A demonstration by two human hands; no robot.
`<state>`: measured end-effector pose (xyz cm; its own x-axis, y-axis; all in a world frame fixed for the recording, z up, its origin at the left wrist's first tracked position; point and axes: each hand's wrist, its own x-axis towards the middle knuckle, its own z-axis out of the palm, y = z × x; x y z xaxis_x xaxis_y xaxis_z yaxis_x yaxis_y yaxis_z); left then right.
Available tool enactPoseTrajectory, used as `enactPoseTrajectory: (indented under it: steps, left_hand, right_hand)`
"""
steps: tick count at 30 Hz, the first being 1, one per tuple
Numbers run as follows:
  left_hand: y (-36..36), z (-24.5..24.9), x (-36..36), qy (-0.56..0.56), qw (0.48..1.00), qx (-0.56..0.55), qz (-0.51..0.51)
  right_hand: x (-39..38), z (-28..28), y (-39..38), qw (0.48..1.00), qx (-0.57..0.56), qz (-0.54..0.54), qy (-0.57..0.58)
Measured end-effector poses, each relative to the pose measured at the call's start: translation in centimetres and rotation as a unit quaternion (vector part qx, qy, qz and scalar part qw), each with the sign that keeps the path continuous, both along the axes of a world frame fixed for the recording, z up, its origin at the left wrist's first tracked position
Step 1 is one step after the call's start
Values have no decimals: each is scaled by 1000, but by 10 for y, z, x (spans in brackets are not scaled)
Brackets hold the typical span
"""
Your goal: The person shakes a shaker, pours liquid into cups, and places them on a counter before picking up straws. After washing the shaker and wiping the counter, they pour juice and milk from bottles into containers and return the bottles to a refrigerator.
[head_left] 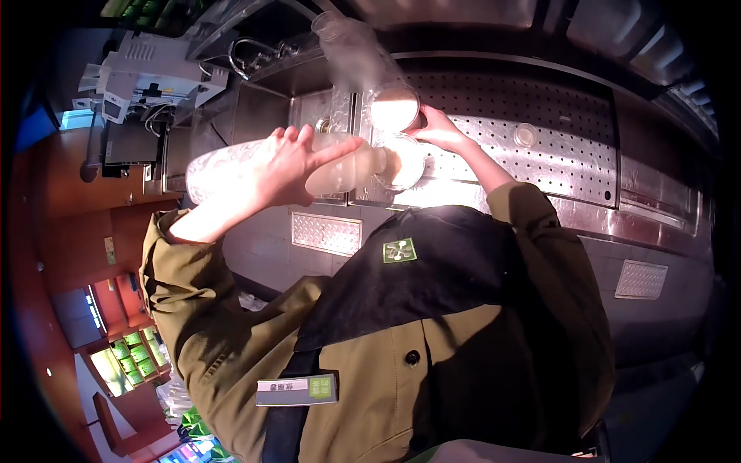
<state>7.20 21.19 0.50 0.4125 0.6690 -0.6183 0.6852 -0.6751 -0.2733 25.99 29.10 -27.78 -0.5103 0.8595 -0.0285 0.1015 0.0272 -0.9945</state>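
Observation:
My left hand (282,166) grips a translucent plastic bottle (336,170), held nearly on its side. Its narrow mouth is at the rim of a clear cup (405,163) with something pale brown or whitish inside; glare hides whether liquid flows. Beside that cup, farther from my body, is a second clear cup (394,109) with a white surface. My right hand (440,129) has its fingers against the side of this second cup, with the fingertips partly hidden behind it. Beyond the cups, another clear plastic container (347,50) appears blurred and slanted.
A perforated metal drain tray (494,104) extends to the right, with a small round clear item (525,136) on it. A metal sink (270,100) with a faucet (243,65) lies left. A white machine (147,69) stands farther left.

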Motion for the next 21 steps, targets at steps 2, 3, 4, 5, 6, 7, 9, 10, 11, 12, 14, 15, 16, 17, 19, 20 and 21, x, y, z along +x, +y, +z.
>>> enactPoseTrajectory:
  steps: [2, 3, 4, 5, 6, 7, 9, 10, 11, 12, 14, 15, 16, 17, 19, 20, 21]
  left_hand:
    - [5, 6, 12, 39, 999, 2, -27]
    - [8, 10, 19, 60, 998, -1, -36]
    - [10, 13, 24, 82, 996, -4, -46]
    - [11, 15, 28, 109, 991, 9, -77]
    - [12, 17, 30, 120, 988, 20, -95]
    - [14, 19, 30, 131, 984, 31, -112]
    - [12, 24, 38, 158, 976, 54, -141]
    - [12, 27, 40, 160, 974, 57, -147]
    - [13, 29, 42, 162, 973, 60, -153]
    - [12, 32, 44, 162, 972, 62, -159]
    - [11, 37, 48, 149, 971, 71, -175]
    - [12, 38, 46, 137, 970, 78, -186]
    - [12, 39, 46, 125, 969, 84, -197]
    - [11, 43, 49, 119, 969, 87, -199]
    - [10, 49, 55, 122, 971, 80, -188]
    - [10, 53, 58, 124, 972, 76, -183]
    - [9, 56, 61, 126, 972, 80, -181]
  right_hand:
    - [1, -8, 3, 1000, 11, 7, -3]
    - [1, -11, 4, 1000, 23, 9, -9]
    - [2, -14, 3, 999, 35, 10, -15]
    - [4, -18, 0, 998, 47, -13, -25]
    - [6, -22, -3, 997, 59, -37, -36]
    - [10, -18, -9, 995, 70, -59, -47]
    - [23, -12, -22, 995, 21, -56, -74]
    - [30, -9, -26, 995, -4, -54, -89]
    - [33, -22, -31, 994, 43, -72, -64]
    - [35, -27, -36, 995, 42, -71, -58]
    - [40, -25, -46, 996, 44, -67, -47]
    - [43, -24, -52, 997, 27, -56, -47]
    - [45, -20, -57, 997, 29, -54, -50]
    - [46, -16, -62, 997, 31, -51, -52]
    - [47, -12, -68, 997, 25, -36, -66]
    - [48, -10, -71, 997, 32, -31, -69]
    - [48, -10, -73, 996, 39, -26, -72]
